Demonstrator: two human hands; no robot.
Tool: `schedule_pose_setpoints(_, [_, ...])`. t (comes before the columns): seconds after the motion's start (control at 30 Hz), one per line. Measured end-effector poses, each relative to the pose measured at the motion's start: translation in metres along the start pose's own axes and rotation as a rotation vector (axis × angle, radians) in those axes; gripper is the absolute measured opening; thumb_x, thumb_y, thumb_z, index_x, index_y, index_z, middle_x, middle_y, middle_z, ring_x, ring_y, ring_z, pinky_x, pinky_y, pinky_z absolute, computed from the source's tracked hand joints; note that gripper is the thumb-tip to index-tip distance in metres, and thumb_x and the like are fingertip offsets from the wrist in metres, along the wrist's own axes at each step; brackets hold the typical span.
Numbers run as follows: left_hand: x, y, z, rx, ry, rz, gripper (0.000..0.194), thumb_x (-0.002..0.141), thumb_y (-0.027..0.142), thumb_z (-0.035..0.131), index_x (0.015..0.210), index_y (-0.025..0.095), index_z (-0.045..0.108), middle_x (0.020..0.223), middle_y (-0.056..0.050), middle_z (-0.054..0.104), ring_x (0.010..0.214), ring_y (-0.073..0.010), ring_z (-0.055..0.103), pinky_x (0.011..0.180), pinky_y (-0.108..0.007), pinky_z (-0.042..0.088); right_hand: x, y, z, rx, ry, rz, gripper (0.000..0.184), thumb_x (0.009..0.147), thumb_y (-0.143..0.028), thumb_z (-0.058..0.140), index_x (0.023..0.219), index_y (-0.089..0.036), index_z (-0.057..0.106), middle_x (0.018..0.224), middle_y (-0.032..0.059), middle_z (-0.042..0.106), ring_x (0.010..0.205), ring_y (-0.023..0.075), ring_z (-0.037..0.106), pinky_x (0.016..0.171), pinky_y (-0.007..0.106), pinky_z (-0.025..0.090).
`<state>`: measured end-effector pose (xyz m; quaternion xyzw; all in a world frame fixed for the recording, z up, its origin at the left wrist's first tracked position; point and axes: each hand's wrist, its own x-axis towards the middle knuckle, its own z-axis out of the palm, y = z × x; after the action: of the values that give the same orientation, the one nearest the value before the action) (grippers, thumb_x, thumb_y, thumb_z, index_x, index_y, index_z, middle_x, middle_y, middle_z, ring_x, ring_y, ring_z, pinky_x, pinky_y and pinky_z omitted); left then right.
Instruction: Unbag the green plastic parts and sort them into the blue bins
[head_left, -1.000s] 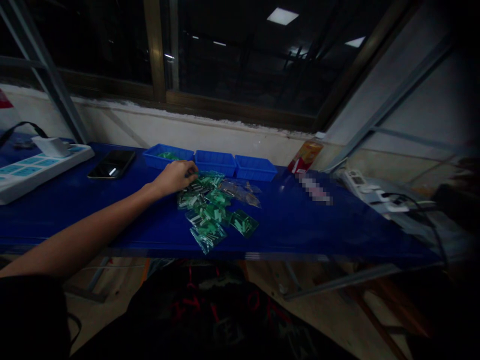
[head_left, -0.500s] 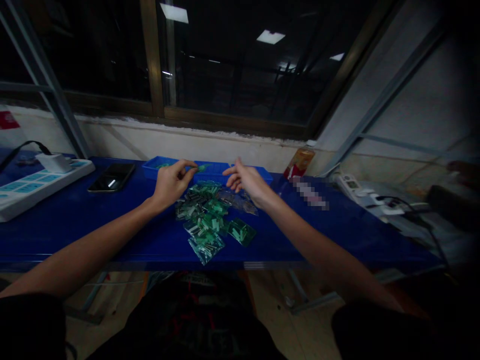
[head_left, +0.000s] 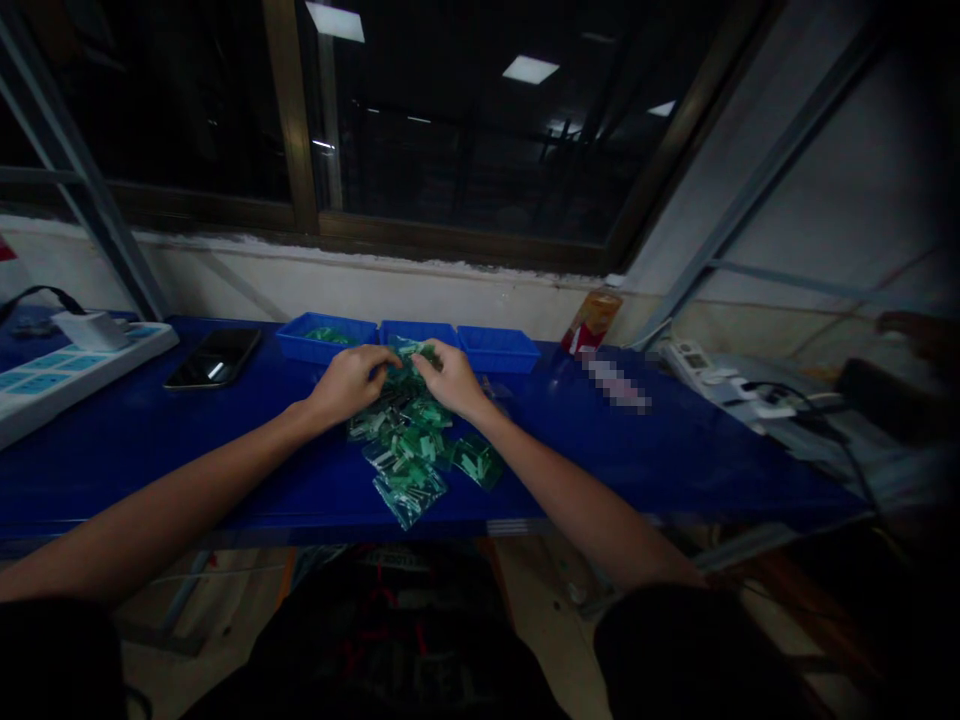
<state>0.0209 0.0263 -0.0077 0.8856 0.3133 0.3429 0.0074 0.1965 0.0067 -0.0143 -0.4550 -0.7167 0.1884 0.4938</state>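
My left hand (head_left: 351, 384) and my right hand (head_left: 453, 384) are close together over the far end of a heap of small green plastic bags (head_left: 411, 445). Between their fingertips is one green plastic bag (head_left: 405, 347). My right thumb and fingers pinch it from the right. On the left, my fingers are curled and closed at its edge, partly hidden. Pale, thin strips show inside several bags of the heap. One bag (head_left: 478, 461) lies at the heap's right side.
Behind the hands stand a left blue bin (head_left: 294, 343) with green contents, a middle blue bin (head_left: 442, 332) and a right blue bin (head_left: 499, 362). A phone (head_left: 214, 358) and a power strip (head_left: 142, 345) lie left. An orange-red packet (head_left: 592, 320) stands back right; cables clutter the far right.
My right hand has moved left and closed on the green bag beside my left hand. The bag and my left hand are slightly lower, and the right bin shows more fully.
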Motion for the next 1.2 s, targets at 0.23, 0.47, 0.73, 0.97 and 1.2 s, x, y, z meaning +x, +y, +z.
schedule_pose_setpoints(0.23, [0.004, -0.006, -0.002, -0.276, 0.043, -0.292, 0.028, 0.081, 0.037, 0.043, 0.084, 0.016, 0.062, 0.090, -0.006, 0.065, 0.086, -0.0216, 0.057, 0.074, -0.033, 0.044, -0.006, -0.009, 0.005, -0.236, 0.047, -0.237, 0.019, 0.081, -0.025, 0.048, 0.095, -0.019, 0.060, 0.084, 0.0038, 0.060, 0.074, 0.0153, 0.054, 0.069, 0.028, 0.042])
schedule_pose_setpoints(0.47, [0.007, -0.013, -0.005, -0.740, -0.074, -0.620, 0.057, 0.081, 0.060, 0.028, 0.069, 0.016, 0.062, 0.078, -0.009, 0.065, 0.062, -0.0167, 0.054, 0.048, -0.026, 0.037, -0.006, -0.009, 0.002, -0.256, 0.071, -0.373, 0.023, 0.082, -0.019, 0.046, 0.096, -0.023, 0.064, 0.084, 0.0036, 0.052, 0.083, 0.0146, 0.052, 0.077, 0.029, 0.043])
schedule_pose_setpoints(0.73, [0.007, -0.007, -0.003, -0.728, 0.187, -0.554, 0.019, 0.075, 0.037, 0.052, 0.077, 0.019, 0.049, 0.065, 0.002, 0.050, 0.055, -0.0108, 0.047, 0.049, -0.022, 0.036, -0.007, -0.010, 0.006, -0.371, 0.114, -0.299, 0.032, 0.070, -0.007, 0.048, 0.093, -0.022, 0.064, 0.093, 0.0056, 0.043, 0.095, 0.0180, 0.044, 0.088, 0.034, 0.038])
schedule_pose_setpoints(0.97, [0.001, -0.004, -0.004, -0.210, 0.226, -0.022, 0.012, 0.082, 0.026, 0.048, 0.082, 0.016, 0.053, 0.077, -0.003, 0.054, 0.073, -0.0150, 0.051, 0.065, -0.026, 0.041, 0.000, -0.004, 0.011, 0.229, -0.015, 0.247, 0.047, 0.082, -0.053, 0.034, 0.073, -0.016, 0.061, 0.065, 0.0026, 0.056, 0.064, 0.0150, 0.053, 0.061, 0.029, 0.041])
schedule_pose_setpoints(1.2, [0.002, 0.005, 0.001, -0.162, 0.036, 0.072, 0.026, 0.086, 0.033, 0.041, 0.084, 0.016, 0.060, 0.084, -0.006, 0.059, 0.082, -0.0190, 0.052, 0.077, -0.032, 0.038, -0.002, -0.003, 0.013, 0.196, 0.124, 0.127, 0.023, 0.078, -0.036, 0.050, 0.076, -0.017, 0.063, 0.069, 0.0004, 0.058, 0.066, 0.0141, 0.052, 0.063, 0.027, 0.041])
